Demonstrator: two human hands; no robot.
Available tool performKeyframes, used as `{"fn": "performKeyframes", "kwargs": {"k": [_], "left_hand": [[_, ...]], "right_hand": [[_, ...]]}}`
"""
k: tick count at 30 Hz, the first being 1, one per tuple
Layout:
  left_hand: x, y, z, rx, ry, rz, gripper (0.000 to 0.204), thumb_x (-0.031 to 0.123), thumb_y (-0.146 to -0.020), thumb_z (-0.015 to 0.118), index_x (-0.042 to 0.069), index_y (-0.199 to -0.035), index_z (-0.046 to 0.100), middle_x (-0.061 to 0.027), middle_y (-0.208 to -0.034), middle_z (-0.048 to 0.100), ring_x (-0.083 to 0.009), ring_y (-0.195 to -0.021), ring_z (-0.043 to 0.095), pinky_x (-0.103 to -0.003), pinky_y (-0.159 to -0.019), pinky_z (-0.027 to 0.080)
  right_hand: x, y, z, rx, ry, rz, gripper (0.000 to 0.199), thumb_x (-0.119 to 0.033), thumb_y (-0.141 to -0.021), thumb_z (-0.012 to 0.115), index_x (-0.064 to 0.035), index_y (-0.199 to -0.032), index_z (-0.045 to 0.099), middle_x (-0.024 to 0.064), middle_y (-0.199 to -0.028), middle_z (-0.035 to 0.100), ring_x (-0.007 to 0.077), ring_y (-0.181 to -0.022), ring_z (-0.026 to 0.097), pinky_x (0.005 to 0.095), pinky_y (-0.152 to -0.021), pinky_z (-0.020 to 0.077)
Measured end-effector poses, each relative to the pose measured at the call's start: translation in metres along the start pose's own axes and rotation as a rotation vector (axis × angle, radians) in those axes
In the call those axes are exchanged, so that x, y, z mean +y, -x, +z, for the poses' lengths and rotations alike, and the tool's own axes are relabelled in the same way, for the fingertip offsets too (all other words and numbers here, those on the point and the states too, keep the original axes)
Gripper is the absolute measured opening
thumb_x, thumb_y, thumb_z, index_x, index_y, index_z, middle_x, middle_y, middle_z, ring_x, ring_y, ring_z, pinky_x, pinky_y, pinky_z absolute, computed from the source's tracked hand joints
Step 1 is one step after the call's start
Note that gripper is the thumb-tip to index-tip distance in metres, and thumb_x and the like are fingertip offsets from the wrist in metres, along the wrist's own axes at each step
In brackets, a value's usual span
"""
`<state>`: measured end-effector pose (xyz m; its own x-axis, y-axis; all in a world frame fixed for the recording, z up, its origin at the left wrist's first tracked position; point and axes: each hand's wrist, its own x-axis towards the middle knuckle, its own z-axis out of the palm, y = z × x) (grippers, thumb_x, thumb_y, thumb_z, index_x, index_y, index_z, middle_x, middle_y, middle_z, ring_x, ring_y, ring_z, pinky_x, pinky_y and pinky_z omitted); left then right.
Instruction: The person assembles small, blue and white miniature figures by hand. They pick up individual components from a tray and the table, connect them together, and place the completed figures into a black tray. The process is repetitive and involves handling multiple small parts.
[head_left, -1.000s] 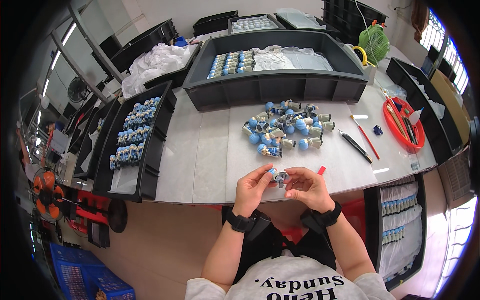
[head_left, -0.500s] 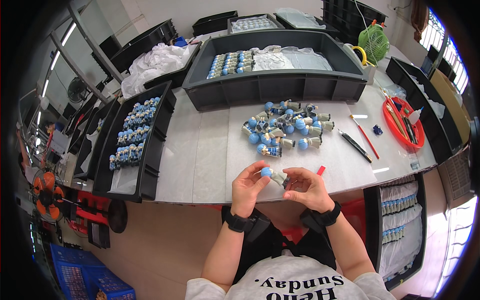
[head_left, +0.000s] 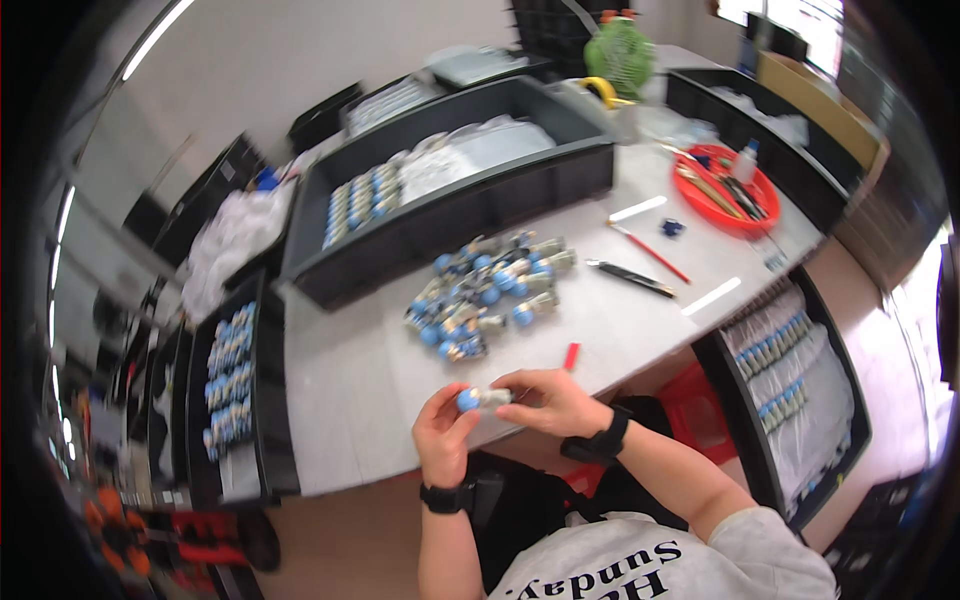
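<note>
Between my two hands, over the table's front edge, is a small figurine (head_left: pixel 488 398) with a blue head and a pale grey body, lying sideways. My left hand (head_left: pixel 443 432) pinches it at the blue head. Fingers of my right hand (head_left: pixel 556 402) close on the other, grey end. Just beyond my hands lies a loose heap of similar figurines (head_left: pixel 483 290), some with dark blue bodies. A small red strip (head_left: pixel 572 356) rests on the table near my right hand. The picture is somewhat blurred.
A large black tray (head_left: pixel 460 190) with rows of figurines stands behind the heap; another black tray (head_left: pixel 272 400) stands at the left. Toward the right lie a black pen-like tool (head_left: pixel 634 279), a red-handled brush (head_left: pixel 652 253) and a red basket (head_left: pixel 752 226) of tools. A lower tray (head_left: pixel 722 375) holds more figurines.
The whole view has turned and shifted, so the table appears tilted and further left. Both hands still hold the figurine, which now lies more level.
</note>
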<state>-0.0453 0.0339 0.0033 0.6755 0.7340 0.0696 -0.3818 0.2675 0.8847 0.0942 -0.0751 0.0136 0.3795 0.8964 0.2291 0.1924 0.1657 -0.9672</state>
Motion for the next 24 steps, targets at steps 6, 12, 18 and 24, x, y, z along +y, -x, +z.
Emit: {"fn": "performKeyframes", "kwargs": {"k": [6, 12, 18, 24], "left_hand": [[-0.009, 0.002, -0.022, 0.038, -0.090, 0.106, 0.028, 0.007, -0.086, 0.050, 0.000, -0.112, 0.045, -0.0088, -0.104, 0.053, -0.0159, -0.096, 0.050, -0.027, -0.084, 0.041], [0.000, 0.005, 0.010, 0.022, -0.178, 0.065, 0.018, 0.007, -0.084, 0.052, -0.003, -0.100, 0.051, -0.0101, -0.090, 0.055, -0.0180, -0.082, 0.050, -0.028, -0.076, 0.041], [-0.001, 0.002, 0.001, 0.050, -0.244, 0.070, 0.021, 0.011, -0.084, 0.054, -0.004, -0.099, 0.050, -0.0100, -0.089, 0.053, -0.0192, -0.083, 0.048, -0.030, -0.077, 0.039], [0.001, 0.000, 0.005, 0.007, -0.302, 0.089, 0.019, 0.011, -0.085, 0.052, -0.004, -0.096, 0.050, -0.0097, -0.086, 0.052, -0.0185, -0.080, 0.048, -0.029, -0.074, 0.040]], "right_hand": [[0.006, 0.005, -0.016, -0.037, -0.095, -0.063, 0.026, -0.014, -0.072, 0.060, 0.0021, -0.092, 0.057, 0.0079, -0.066, 0.056, 0.0149, -0.058, 0.051, 0.0273, -0.055, 0.0433], [-0.021, 0.083, -0.150, 0.267, 0.216, -0.015, 0.024, -0.015, -0.075, 0.060, -0.0002, -0.094, 0.057, 0.0073, -0.073, 0.059, 0.0118, -0.065, 0.054, 0.0258, -0.061, 0.0457], [-0.004, 0.214, -0.306, 0.925, 0.701, 0.350, 0.025, -0.017, -0.070, 0.063, -0.0017, -0.090, 0.060, 0.0102, -0.076, 0.061, 0.0158, -0.068, 0.059, 0.0282, -0.063, 0.0463], [0.063, 0.338, -0.382, 1.373, 0.893, 1.013, 0.022, -0.013, -0.066, 0.061, -0.0057, -0.087, 0.064, 0.0175, -0.093, 0.060, 0.0334, -0.090, 0.057, 0.0382, -0.078, 0.0458]]}}
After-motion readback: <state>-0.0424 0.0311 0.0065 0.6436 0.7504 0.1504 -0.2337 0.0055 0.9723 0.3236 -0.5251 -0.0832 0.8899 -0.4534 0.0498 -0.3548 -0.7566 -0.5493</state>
